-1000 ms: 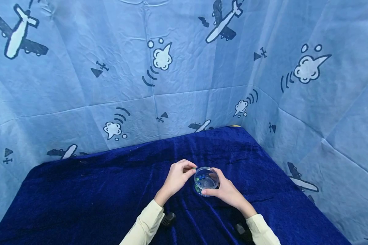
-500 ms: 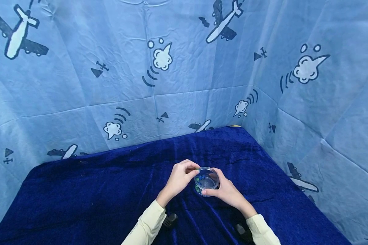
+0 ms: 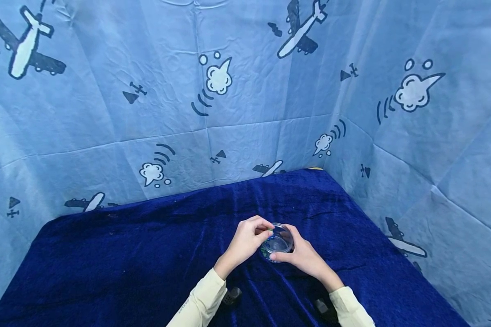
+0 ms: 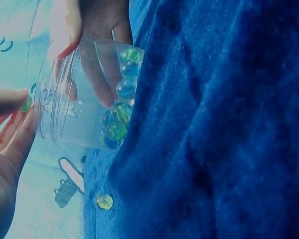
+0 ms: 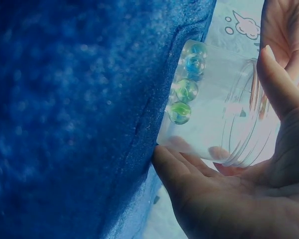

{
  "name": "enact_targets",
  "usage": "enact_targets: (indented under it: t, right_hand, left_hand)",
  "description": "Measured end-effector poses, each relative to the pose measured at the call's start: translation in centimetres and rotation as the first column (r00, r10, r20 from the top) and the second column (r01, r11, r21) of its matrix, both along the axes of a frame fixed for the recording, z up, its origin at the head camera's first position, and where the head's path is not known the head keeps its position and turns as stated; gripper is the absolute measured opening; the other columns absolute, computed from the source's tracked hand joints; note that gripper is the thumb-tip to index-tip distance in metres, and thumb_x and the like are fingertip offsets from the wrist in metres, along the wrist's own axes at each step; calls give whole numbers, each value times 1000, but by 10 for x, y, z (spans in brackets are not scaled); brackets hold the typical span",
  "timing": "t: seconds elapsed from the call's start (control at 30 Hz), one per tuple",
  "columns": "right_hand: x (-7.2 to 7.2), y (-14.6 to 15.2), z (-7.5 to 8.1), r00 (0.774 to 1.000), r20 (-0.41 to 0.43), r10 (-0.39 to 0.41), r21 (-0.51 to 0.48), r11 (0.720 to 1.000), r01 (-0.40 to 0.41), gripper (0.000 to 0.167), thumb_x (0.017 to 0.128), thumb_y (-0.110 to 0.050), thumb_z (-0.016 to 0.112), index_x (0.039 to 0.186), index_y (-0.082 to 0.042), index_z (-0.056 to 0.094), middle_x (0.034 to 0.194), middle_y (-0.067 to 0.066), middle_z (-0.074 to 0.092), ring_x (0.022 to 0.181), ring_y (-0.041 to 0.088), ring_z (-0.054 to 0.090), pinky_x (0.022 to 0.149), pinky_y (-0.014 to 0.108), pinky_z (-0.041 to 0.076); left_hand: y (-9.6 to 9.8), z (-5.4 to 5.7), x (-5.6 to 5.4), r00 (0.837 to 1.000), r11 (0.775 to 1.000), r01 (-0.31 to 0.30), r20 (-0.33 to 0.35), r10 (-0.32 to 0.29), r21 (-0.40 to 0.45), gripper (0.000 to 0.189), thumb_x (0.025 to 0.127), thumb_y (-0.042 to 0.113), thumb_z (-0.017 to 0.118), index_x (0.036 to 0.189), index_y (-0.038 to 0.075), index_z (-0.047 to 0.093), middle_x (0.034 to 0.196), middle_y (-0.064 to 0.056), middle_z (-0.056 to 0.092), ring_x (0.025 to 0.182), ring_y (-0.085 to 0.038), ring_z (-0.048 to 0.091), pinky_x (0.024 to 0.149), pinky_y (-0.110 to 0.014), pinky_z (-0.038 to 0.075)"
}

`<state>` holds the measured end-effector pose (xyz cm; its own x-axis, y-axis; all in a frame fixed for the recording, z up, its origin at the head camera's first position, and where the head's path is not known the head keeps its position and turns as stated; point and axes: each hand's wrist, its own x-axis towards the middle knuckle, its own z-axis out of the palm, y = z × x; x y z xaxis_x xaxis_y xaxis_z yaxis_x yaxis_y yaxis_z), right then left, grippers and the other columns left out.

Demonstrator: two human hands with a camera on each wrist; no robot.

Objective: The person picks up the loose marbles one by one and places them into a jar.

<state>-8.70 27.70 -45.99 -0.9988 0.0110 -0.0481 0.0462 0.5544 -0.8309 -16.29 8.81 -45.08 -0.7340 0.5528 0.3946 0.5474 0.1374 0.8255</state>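
Note:
A clear, open-topped plastic jar [image 3: 283, 245] stands upright on dark blue cloth, with several green and blue glass marbles [image 4: 126, 88] lying on its bottom. My right hand [image 3: 304, 256] grips the jar from the right, thumb at the near side of the rim and fingers around the far side. Between thumb and fingertips, my left hand [image 3: 245, 238] pinches a green glass marble [image 4: 26, 103] right at the jar's mouth. From the right wrist, the marbles [image 5: 186, 91] show through the clear wall, and the left hand is partly hidden behind the right thumb.
One yellowish marble [image 4: 104, 201] lies loose on the velvet cloth [image 3: 147, 263] beside the jar. Behind the table hangs a light blue curtain [image 3: 167, 118] printed with airplanes and clouds. Dark devices [image 3: 232, 296] sit under both wrists.
My left hand has moved right, from beside the jar's rim to over its mouth, with the green marble pinched in its fingers. The right hand and the jar have stayed in place.

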Motion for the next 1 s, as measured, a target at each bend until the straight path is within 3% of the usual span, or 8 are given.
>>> enact_targets:
  t: [1.0]
  right_hand:
    - [1,2,1,1000,11,28,-6,1000,-28,91,86,-33,86,154,-3,34,146,28,52,122,38,61,95,51,53]
  left_hand:
    - [4,-2,1,1000,998,8,11,-7,-61,12,97,4,70,107,-1,75,106,-8,71,90,-13,72,81,-20,56]
